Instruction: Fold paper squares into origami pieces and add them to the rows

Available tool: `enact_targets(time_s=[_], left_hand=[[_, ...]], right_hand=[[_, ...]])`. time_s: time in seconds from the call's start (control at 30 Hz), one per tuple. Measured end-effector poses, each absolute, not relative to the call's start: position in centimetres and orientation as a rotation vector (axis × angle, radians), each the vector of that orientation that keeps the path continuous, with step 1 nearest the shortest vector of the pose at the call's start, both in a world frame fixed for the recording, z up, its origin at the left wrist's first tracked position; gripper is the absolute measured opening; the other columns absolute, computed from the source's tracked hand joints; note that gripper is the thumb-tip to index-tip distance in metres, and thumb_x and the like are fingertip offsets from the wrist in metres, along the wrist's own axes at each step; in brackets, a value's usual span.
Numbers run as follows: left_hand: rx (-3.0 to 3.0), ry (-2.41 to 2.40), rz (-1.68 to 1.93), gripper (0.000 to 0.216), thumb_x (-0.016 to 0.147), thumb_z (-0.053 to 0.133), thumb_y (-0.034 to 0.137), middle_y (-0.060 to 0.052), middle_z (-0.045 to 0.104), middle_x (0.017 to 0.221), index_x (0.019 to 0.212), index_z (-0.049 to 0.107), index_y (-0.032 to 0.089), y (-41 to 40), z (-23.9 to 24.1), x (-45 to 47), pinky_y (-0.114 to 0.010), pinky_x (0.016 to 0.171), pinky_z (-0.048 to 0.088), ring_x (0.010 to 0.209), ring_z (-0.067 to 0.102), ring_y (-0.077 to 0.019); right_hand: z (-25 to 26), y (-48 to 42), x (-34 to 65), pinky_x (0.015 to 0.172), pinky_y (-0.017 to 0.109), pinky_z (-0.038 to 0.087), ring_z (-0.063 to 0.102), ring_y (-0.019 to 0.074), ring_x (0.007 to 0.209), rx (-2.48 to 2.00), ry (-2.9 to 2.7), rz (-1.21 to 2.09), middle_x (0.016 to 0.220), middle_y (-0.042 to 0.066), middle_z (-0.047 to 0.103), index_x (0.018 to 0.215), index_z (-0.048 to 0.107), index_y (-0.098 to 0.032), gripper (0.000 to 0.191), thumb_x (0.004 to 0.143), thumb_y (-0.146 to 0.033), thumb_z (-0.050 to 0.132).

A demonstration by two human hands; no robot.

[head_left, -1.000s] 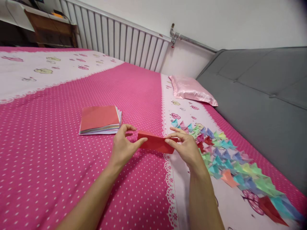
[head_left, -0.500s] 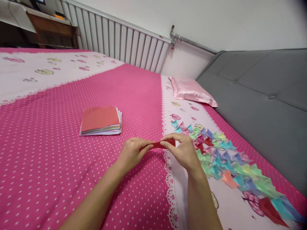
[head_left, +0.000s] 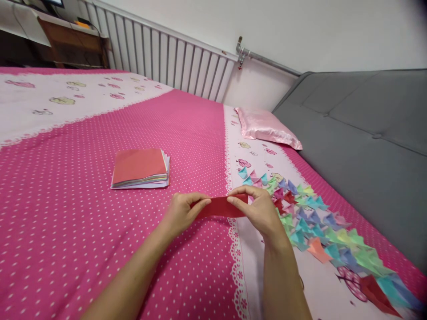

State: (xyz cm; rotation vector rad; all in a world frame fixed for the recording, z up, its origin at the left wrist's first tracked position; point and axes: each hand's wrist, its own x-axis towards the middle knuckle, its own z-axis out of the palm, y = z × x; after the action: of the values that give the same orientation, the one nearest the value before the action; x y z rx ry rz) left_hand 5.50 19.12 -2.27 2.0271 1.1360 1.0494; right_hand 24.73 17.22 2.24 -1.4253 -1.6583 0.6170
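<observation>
Both my hands hold a folded strip of red paper point(head_left: 220, 207) just above the pink dotted bedspread point(head_left: 83, 186). My left hand point(head_left: 183, 212) pinches its left end with thumb and fingers closed. My right hand point(head_left: 258, 210) pinches the right end the same way. A stack of coloured square paper sheets point(head_left: 140, 168) with a red sheet on top lies on the bed to the left, beyond my left hand. Several folded paper pieces point(head_left: 313, 218) in many colours lie in a band right of my right hand.
A pink satin pillow point(head_left: 267, 126) lies at the far right of the bed, against a grey padded headboard point(head_left: 363, 142). A white radiator point(head_left: 167, 58) runs along the wall behind. A wooden shelf point(head_left: 71, 44) stands at the far left.
My hands turned the red paper edge-on and brought it closer together, then opened it flat to face me again as a narrower strip.
</observation>
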Motion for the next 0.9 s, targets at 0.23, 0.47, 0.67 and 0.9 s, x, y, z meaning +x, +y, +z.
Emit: enact_targets(time_s=[0.23, 0.47, 0.67, 0.9], left_hand=[[2.195, 1.118, 1.014, 0.025, 0.083, 0.049, 0.034, -0.005, 0.072, 0.076, 0.085, 0.070, 0.021, 19.2, -3.3, 5.7, -0.022, 0.056, 0.041, 0.059, 0.061, -0.0130], [2.185, 1.119, 1.045, 0.026, 0.082, 0.050, 0.037, -0.004, 0.072, 0.074, 0.084, 0.071, 0.022, 19.4, -3.4, 5.5, -0.021, 0.055, 0.041, 0.058, 0.061, -0.0132], [2.088, 1.222, 1.075, 0.021, 0.077, 0.056, 0.036, -0.001, 0.070, 0.063, 0.078, 0.073, 0.023, 19.5, -2.6, 5.3, -0.021, 0.050, 0.038, 0.052, 0.059, -0.0125], [1.810, 1.223, 1.198, 0.020, 0.070, 0.063, 0.038, -0.001, 0.072, 0.070, 0.073, 0.073, 0.021, 19.4, -2.0, 5.0, -0.022, 0.052, 0.043, 0.055, 0.060, -0.0138]], right_hand=[[2.0, 17.3, 23.4, 0.093, 0.042, 0.033, 0.059, 0.0204, 0.090, -1.419, -1.973, 0.276, 0.085, 0.000, 0.069, 0.073, 0.070, -0.028, 0.004, 0.069, -0.027, 0.067], [2.0, 17.2, 23.4, 0.100, 0.047, 0.020, 0.060, 0.0187, 0.086, -1.446, -2.043, 0.242, 0.082, -0.002, 0.070, 0.069, 0.068, -0.027, 0.007, 0.074, -0.027, 0.063], [2.2, 17.5, 25.5, 0.095, 0.047, 0.030, 0.060, 0.0211, 0.085, -1.463, -1.918, 0.231, 0.080, 0.000, 0.070, 0.070, 0.068, -0.026, 0.006, 0.073, -0.028, 0.062], [2.4, 17.4, 27.0, 0.077, 0.036, 0.044, 0.062, 0.0211, 0.081, -1.490, -1.718, 0.435, 0.081, 0.004, 0.069, 0.074, 0.066, -0.021, 0.015, 0.076, -0.032, 0.057]])
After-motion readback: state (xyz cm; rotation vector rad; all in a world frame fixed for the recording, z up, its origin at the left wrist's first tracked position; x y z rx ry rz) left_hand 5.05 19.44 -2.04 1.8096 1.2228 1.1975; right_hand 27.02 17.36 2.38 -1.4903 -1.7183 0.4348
